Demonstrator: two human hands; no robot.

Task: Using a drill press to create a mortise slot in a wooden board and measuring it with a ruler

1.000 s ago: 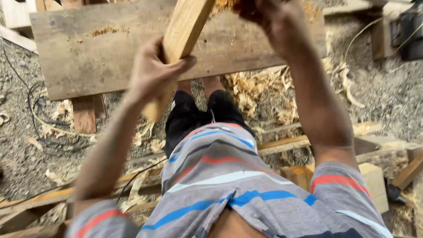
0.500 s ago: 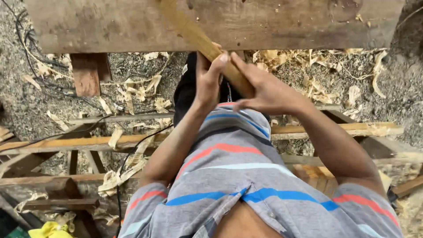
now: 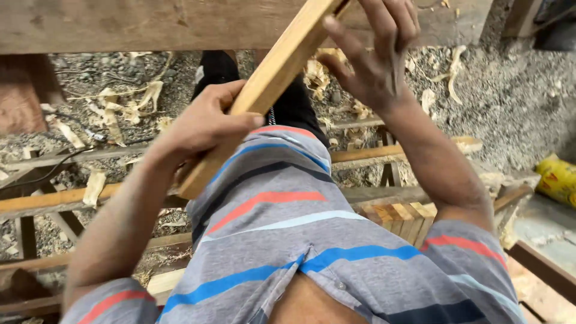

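A long pale wooden stick (image 3: 273, 81) slants from the top centre down to its lower end by my belly. My left hand (image 3: 201, 123) is wrapped around its lower part, thumb lying on the top face. My right hand (image 3: 372, 51) hovers by the upper part with fingers spread; its fingertips rest on or just beside the wood. Behind the stick runs a wide weathered plank (image 3: 150, 24) across the top of the view. My striped grey shirt fills the lower middle.
Gravel ground strewn with wood shavings (image 3: 120, 105) lies below. Thin wooden slats (image 3: 60, 201) cross at the left, a stack of short wood pieces (image 3: 402, 219) sits at the right, a yellow bag (image 3: 558, 177) at the far right edge. A dark cable (image 3: 42, 174) runs at left.
The stick has swung from leaning up-left to leaning up-right. My right hand has let go of its grip and opened its fingers; the left hand still holds the lower part.
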